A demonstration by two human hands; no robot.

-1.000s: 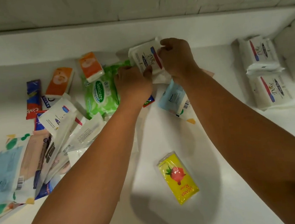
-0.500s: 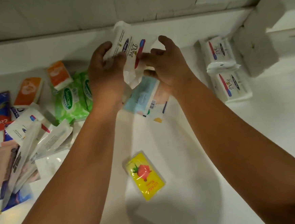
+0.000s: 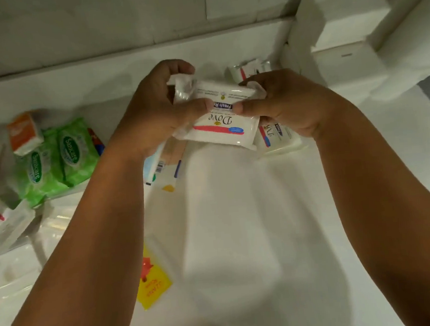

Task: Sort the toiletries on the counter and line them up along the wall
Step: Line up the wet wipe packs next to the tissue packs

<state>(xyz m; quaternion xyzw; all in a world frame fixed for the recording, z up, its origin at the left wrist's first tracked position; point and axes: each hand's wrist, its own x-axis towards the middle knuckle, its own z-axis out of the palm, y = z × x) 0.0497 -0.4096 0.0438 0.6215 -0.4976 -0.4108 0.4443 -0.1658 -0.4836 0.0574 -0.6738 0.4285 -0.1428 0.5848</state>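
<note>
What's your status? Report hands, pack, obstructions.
Gripping: left hand and right hand both hold the Dove pack above the counter. A second Dove pack lies under the right hand. Wall side partly hidden.

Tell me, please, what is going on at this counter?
A person holds a white Dove pack above the counter near the wall, with the left hand and right hand gripping its ends. Just beyond it, on the right, other Dove packs lie on the counter. Green Sanicare packs, orange packs and a yellow sachet lie scattered on the left.
</note>
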